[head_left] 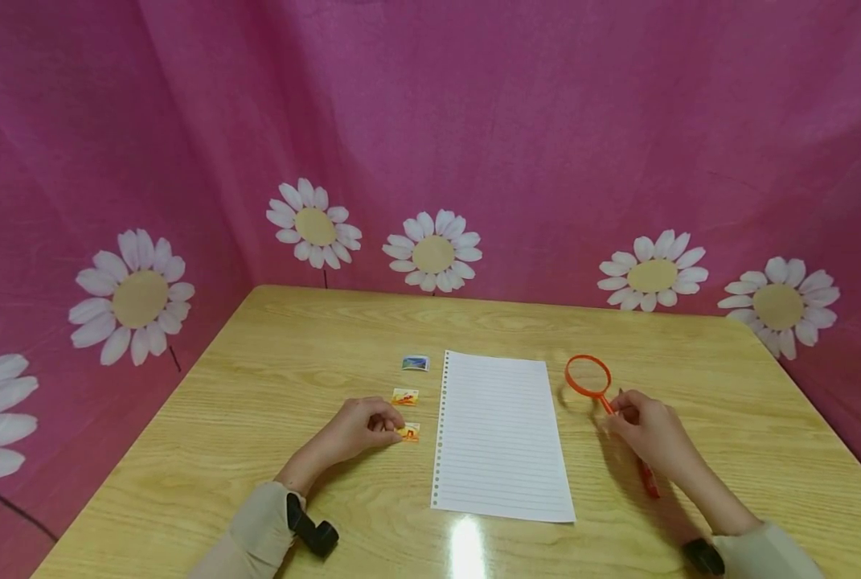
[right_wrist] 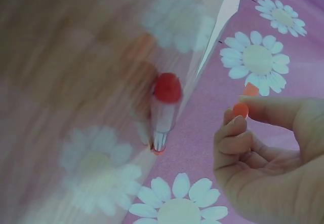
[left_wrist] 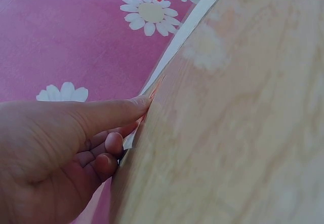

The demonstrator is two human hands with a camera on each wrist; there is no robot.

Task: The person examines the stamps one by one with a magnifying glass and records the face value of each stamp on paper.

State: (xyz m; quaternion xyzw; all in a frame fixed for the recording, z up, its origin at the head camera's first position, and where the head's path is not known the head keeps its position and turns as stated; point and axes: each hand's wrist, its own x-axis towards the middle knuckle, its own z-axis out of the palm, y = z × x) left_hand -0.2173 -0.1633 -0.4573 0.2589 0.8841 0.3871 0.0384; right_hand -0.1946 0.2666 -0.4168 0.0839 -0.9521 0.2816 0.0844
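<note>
With its thumb and fingertips, my left hand [head_left: 361, 430] pinches the left edge of the nearest stamp [head_left: 411, 433], a small yellow and orange one. The left wrist view shows the thumb over that stamp [left_wrist: 156, 89], seen nearly edge-on. Just beyond it lies a yellow stamp with a red figure [head_left: 404, 397], then a blue-green stamp [head_left: 416, 363]. My right hand [head_left: 650, 434] grips the handle of an orange-red magnifying glass [head_left: 607, 404], held above the table with its lens pointing away to the left. In the right wrist view the handle's round end [right_wrist: 240, 110] shows between thumb and fingers.
A lined, hole-punched paper sheet [head_left: 502, 438] lies between the hands on the wooden table [head_left: 343, 322]. A red pen [head_left: 648, 480] lies below the right hand, partly hidden by it. Pink cloth with daisies [head_left: 517, 145] hangs behind and at the sides.
</note>
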